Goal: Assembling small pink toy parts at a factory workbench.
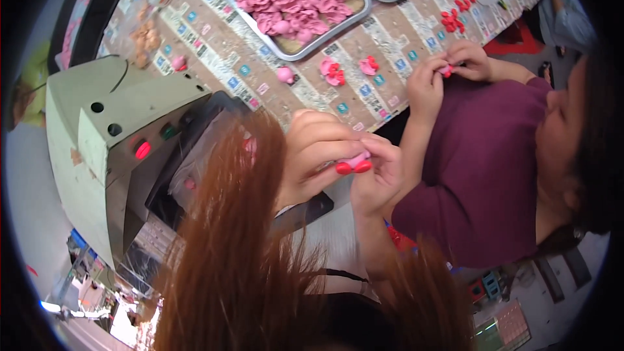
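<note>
Both of my hands meet at the middle of the view, in front of the table's near edge. Between their fingertips is a small pink and red piece (354, 166), a pink body with two rounded red parts at its lower side. My left hand (312, 146) grips it from the left, fingers curled over. From the right, my right hand (379, 179) pinches it between thumb and fingers. On the table beyond lie a round pink piece (285, 75), a pink and red cluster (333, 71) and a smaller pink and red piece (369, 65). Long hair hides part of my left arm.
A grey tray (305, 54) heaped with pink pieces stands on the patterned table (286, 101); red pieces (453, 21) lie farther right. A pale green machine (97, 117) with a lit red button is at left. At right, a co-worker in a purple top (481, 169) handles a small piece.
</note>
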Demonstrator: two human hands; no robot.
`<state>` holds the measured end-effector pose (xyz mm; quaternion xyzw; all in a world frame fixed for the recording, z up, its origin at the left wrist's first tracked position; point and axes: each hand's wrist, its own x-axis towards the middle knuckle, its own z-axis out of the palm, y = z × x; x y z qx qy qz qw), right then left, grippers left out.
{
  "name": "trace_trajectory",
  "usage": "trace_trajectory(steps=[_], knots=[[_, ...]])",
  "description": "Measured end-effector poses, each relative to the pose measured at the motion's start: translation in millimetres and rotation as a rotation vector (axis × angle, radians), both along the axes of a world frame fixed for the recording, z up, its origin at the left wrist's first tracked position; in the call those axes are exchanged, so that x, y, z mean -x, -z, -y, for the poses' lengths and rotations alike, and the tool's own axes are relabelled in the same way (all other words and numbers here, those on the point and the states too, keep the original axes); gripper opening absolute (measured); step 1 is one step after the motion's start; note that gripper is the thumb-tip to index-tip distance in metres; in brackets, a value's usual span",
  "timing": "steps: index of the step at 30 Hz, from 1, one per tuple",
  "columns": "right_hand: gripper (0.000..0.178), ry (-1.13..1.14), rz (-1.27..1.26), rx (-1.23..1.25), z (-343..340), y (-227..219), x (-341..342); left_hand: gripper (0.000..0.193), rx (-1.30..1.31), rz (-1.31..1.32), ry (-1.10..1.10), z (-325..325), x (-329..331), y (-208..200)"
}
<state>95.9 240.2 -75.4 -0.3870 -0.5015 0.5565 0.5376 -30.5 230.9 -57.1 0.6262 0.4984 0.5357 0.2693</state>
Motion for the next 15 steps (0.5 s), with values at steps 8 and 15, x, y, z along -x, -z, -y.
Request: trace_trajectory(steps=[8, 15], knots=[[0.016, -0.012, 0.02, 0.013, -3, -12, 0, 0.031, 0.022, 0.001, 0.052, -3, -1, -13], [0.015, 0.024, 0.055, 0.032, -2, -7, -9, 0.032, 0.005, 0.021, 0.046, -5, -11, -5]])
